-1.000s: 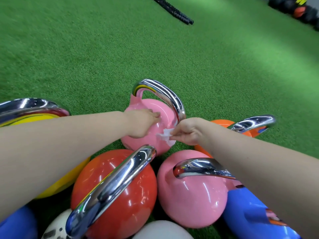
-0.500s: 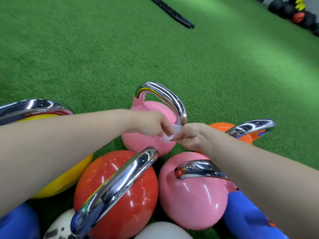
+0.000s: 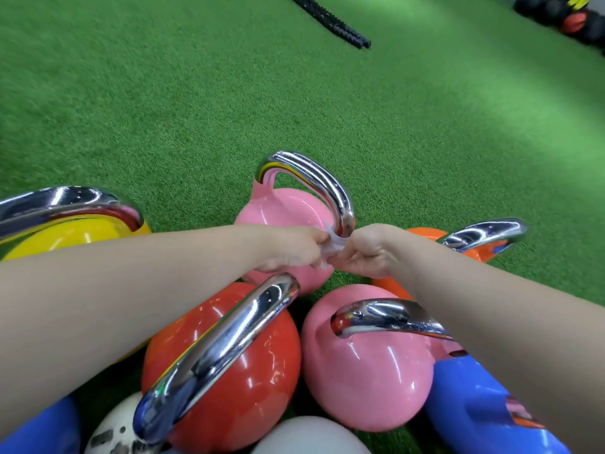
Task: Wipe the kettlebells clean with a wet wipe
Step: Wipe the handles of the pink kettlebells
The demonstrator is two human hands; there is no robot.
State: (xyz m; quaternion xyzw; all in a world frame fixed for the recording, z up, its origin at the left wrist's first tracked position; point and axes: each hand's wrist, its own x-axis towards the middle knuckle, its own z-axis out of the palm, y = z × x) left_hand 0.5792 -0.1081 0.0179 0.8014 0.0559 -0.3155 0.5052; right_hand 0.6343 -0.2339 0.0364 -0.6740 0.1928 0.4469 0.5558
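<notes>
A small white wet wipe is stretched between my two hands, just in front of the far pink kettlebell and its chrome handle. My left hand pinches the wipe's left end. My right hand pinches its right end. Both hands hover above the kettlebell's near side, and most of the wipe is hidden by my fingers. Closer to me stand a red kettlebell and a second pink kettlebell, each with a chrome handle.
A yellow kettlebell sits at the left and an orange one at the right. Blue kettlebells and white ones crowd the bottom edge. Green turf spreads beyond, with a black battle rope and dark balls far back.
My left hand left the pink kettlebell's top and came across to the wipe held by my right hand. Both hands now pinch it together, slightly higher than before.
</notes>
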